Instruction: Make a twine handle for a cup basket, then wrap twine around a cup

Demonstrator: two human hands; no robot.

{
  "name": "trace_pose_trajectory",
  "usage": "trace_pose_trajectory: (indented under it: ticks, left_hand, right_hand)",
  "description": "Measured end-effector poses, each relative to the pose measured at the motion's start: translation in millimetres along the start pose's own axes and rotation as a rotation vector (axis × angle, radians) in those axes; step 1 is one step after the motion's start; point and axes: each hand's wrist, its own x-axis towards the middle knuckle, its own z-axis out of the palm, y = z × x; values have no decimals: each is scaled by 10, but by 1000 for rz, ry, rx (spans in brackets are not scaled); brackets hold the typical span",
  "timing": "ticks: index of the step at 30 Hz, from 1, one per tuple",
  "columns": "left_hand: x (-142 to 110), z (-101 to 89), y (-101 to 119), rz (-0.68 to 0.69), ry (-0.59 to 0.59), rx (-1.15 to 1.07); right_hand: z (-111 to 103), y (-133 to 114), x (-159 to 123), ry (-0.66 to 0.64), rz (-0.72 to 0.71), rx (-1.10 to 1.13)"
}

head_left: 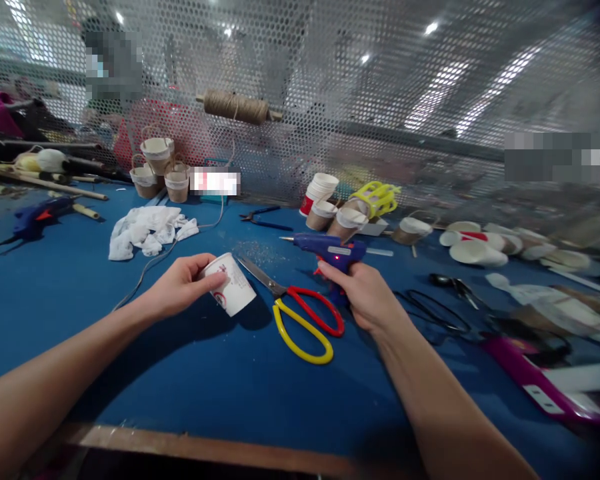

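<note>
My left hand (193,283) is closed around a white paper cup (236,288), which is tilted on its side above the blue table. In my right hand (363,290) is a blue hot glue gun (325,247), its red light lit and its nozzle pointing left, with a clear glue stick poking out of the back. A pair of scissors (290,300) with one red and one yellow handle lies between the two hands. Beyond the cup, small crumbs are scattered on the tabletop.
Crumpled white cloth (147,230) lies left, near a second glue gun (43,215). Twine-wrapped cups (159,160) stand at the back, below a twine spool (236,107). Pliers (265,219) lie mid-table. A purple power strip (525,377) and loose paper cups (477,253) are right.
</note>
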Motion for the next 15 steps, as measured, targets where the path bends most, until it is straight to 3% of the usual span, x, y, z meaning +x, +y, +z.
trace_pose_trajectory:
  ticks: [7, 15]
  left_hand:
    - [25, 38, -62, 26, 19, -14]
    - [34, -17, -79, 39, 38, -2]
  right_hand:
    - [14, 219, 301, -18, 14, -228]
    - [57, 203, 518, 16, 50, -773]
